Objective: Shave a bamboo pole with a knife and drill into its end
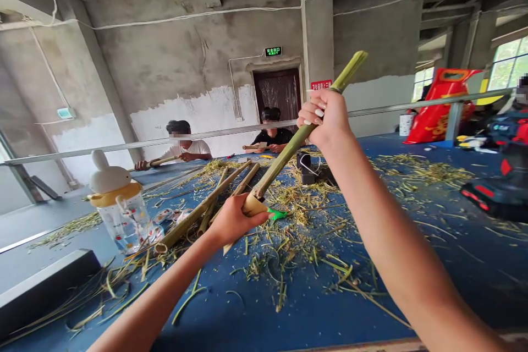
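Green bamboo pole [284, 158], one: slanting above blue surface [247, 330], upper end far right. Right hand [325, 114] closed round upper length; left hand [236, 217] gripping pale lower end. Shavings [303, 215] beneath; rabbit-topped bottle [124, 214], left.

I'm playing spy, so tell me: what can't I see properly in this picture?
In the head view:
Bamboo pole: one stretch is covered by the right hand, and its lower end is partly behind the left hand.
Green object: the left hand may hide the rest.
Power tool: cut off by the right edge.
Bottle: printing too small to read.
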